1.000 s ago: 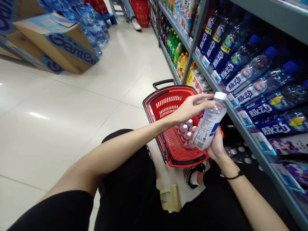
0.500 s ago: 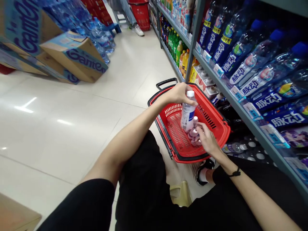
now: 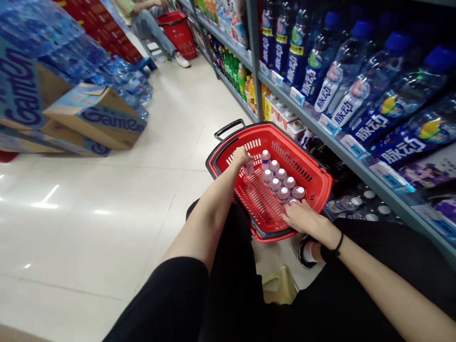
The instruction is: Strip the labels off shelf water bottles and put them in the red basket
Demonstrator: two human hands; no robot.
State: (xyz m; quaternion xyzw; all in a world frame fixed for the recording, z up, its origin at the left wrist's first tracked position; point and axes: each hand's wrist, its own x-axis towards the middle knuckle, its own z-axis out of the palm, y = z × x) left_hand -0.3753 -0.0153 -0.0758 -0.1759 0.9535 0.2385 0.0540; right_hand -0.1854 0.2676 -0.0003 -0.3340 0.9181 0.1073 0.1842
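Note:
A red shopping basket (image 3: 322,185) with black handles stands on the floor in front of me. Several small clear plastic bottles (image 3: 274,184) with white caps stand upright in rows along its right side. My left hand (image 3: 241,156) reaches into the far left part of the basket, its fingers closed round the top of another bottle (image 3: 250,167). At the near end of the rows, my right hand (image 3: 301,216) has its fingers around a bottle (image 3: 291,202) that it partly covers.
A shelf rack (image 3: 309,114) of blue-capped drinks runs close along the right, with dark bottles below. Cartons (image 3: 103,118) and stacked water packs (image 3: 117,78) are on the left. A seated person (image 3: 153,28) and another red basket (image 3: 178,35) are farther back.
My left hand has lowered its bottle into the basket's far left part. My right hand has shifted to the near end of the rows. The view has swung, showing more bottles.

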